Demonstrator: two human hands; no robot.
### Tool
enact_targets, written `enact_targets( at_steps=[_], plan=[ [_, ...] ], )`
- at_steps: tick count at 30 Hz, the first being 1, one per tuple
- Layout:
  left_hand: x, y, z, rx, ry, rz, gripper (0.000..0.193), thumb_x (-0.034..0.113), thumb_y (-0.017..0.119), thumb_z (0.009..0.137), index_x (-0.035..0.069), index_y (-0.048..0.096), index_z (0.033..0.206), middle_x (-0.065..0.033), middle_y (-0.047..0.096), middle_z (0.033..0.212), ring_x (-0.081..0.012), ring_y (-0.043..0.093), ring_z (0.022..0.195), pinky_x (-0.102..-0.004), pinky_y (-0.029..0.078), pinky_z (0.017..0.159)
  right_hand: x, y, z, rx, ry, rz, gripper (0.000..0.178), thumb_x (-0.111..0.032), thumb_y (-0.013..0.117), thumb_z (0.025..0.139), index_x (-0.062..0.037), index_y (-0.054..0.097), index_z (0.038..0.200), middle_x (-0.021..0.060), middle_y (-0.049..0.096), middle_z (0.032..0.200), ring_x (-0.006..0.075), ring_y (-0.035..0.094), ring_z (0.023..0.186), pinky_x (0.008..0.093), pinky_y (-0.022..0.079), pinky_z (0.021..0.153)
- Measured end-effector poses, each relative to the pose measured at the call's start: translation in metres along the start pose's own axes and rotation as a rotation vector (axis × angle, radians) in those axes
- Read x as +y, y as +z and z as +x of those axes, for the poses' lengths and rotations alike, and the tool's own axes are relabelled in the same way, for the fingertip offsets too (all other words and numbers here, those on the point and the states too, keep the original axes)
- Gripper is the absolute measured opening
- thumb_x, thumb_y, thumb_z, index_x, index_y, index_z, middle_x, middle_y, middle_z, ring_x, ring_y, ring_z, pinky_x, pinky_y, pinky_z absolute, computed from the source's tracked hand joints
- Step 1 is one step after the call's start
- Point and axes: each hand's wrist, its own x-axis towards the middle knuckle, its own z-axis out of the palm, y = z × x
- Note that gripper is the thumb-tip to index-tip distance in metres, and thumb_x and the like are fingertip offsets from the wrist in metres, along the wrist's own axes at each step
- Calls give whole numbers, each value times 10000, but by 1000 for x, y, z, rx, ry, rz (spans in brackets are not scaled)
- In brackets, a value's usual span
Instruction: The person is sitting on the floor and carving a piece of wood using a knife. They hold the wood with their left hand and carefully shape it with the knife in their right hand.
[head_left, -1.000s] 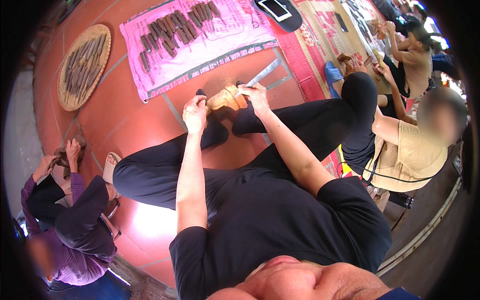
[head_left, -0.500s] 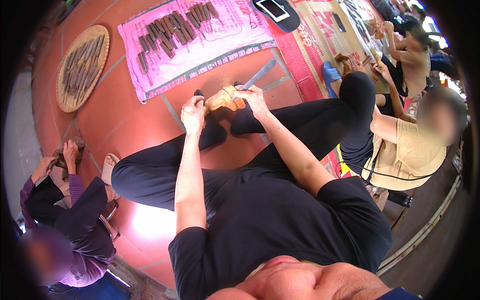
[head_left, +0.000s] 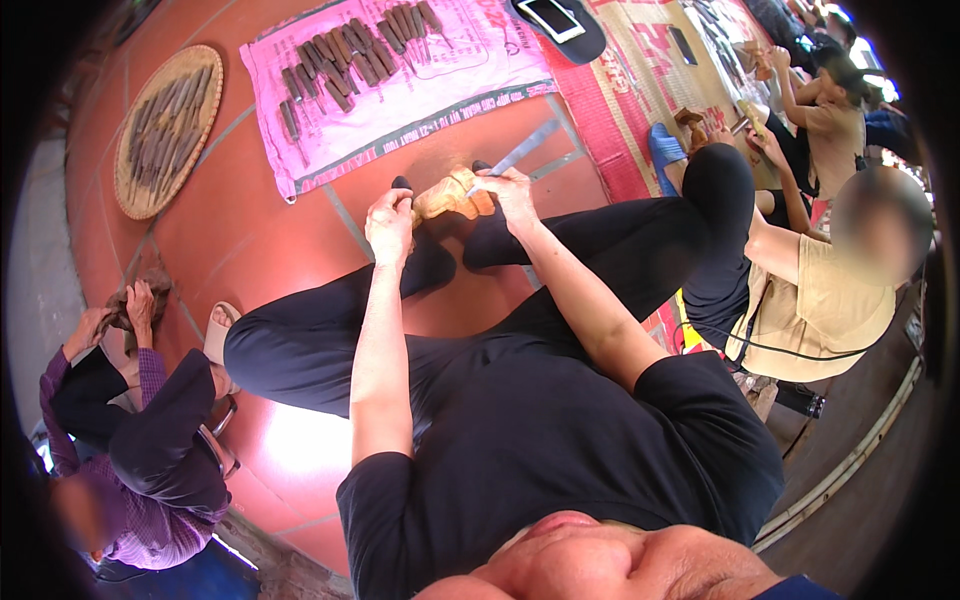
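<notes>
Between my bent legs, a pale carved wooden figure (head_left: 447, 197) is held up over the tiled floor. My left hand (head_left: 389, 224) grips its left end with closed fingers. My right hand (head_left: 508, 198) is wrapped round a long flat grey carving tool (head_left: 526, 148), whose far end points up and to the right and is blurred. The tool's near end meets the right end of the carving, close to my fingers. Exactly what shape the figure has is too small to tell.
A pink cloth (head_left: 400, 110) ahead carries several wooden-handled chisels (head_left: 345, 62). More lie in a round woven tray (head_left: 212, 120) at far left. A phone (head_left: 551, 18) rests on a dark cap, beside a red patterned mat (head_left: 610, 110). People sit at left and right, holding things.
The grey tool has tilted slightly to the right at its far end and is now blurred. Both my hands keep their grips, almost in place.
</notes>
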Motion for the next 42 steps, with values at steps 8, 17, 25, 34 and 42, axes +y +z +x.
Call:
enact_targets(
  at_steps=[8,17,25,34,42],
  plan=[
    [-5,3,0,45,69,3,145,162,586,812,109,671,917,-70,676,844,-197,642,803,-320,478,759,-1,0,-6,-92,-57,-198,168,-47,693,721,13,655,874,57,649,775,146,616,711,262,486,689],
    [-5,2,1,35,57,-17,153,160,584,817,103,672,929,-74,680,845,-188,649,793,-312,480,753,-7,-5,-6,-28,43,-38,119,-34,681,732,1,659,843,53,643,761,129,598,668,261,474,648],
    [-6,1,1,43,65,9,152,161,586,816,104,673,926,-70,678,829,-192,648,777,-313,479,746,-19,-3,-14,-15,114,20,150,-44,693,731,-5,647,869,58,642,816,135,612,707,265,485,650],
    [-9,4,1,57,81,24,154,161,584,818,104,674,928,-70,679,836,-185,648,776,-308,480,741,-23,2,-18,-21,80,-186,144,-36,686,733,20,650,862,40,623,754,115,588,731,238,471,693],
    [-8,4,3,51,75,2,156,154,577,820,103,671,935,-66,680,844,-177,647,781,-304,480,745,-3,3,-17,-83,-69,-86,118,-54,675,752,-25,649,864,37,625,768,99,582,715,235,453,689]
  ],
)
